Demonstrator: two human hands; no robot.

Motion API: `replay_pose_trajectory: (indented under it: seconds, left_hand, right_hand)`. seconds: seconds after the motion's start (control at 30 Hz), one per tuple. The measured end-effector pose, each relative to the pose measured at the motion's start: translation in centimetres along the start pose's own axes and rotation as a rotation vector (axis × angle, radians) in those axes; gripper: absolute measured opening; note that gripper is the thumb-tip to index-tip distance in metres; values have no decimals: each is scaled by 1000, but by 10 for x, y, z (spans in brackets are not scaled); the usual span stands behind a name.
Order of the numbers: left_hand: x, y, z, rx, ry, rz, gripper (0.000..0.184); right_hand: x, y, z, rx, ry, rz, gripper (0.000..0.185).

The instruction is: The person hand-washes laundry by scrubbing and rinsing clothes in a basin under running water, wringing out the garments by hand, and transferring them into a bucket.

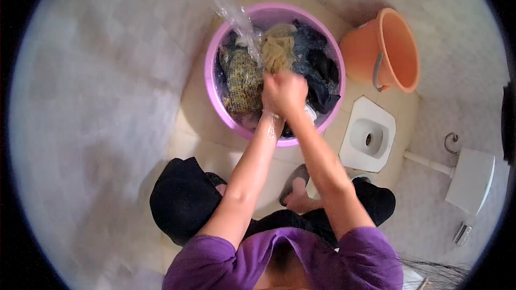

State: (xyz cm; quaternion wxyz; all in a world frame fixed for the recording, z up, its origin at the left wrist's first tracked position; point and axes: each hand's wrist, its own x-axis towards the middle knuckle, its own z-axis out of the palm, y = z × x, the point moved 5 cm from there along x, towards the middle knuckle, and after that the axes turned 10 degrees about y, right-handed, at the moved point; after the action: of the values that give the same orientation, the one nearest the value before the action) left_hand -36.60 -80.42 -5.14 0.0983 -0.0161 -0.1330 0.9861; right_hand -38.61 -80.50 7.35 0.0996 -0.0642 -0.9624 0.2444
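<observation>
My left hand (270, 95) and my right hand (291, 92) are pressed together, closed, over a wide purple basin (212, 87). They are slightly blurred, and the right partly covers the left. A yellowish cloth (278, 53) bunches up at my knuckles and appears gripped between both hands. Left of it lies a yellow-and-dark patterned cloth (243, 81). Dark wet clothes (321, 72) fill the basin's right side. A stream of water (235, 19) falls in from the upper left, beside the yellowish cloth. My wrists and forearms are wet.
An orange bucket (361, 51) with a grey handle lies tipped toward me, right of the basin. Below it, a white squat toilet (357, 135) is set in the tiled floor. A white cistern (470, 179) hangs on the right wall. My slippered foot (294, 184) stands close to the basin.
</observation>
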Motion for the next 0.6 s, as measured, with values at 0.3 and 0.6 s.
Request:
replay_pose_trajectory:
  seconds: [0.3, 0.6]
  left_hand:
    - [-22, -17, 119, 2281, 228, 449, 17]
    - [-6, 43, 77, 763, 462, 96, 54]
  right_hand:
    - [65, 61, 67, 224, -897, 244, 75]
    - [25, -4, -20, 154, -351, -308, 30]
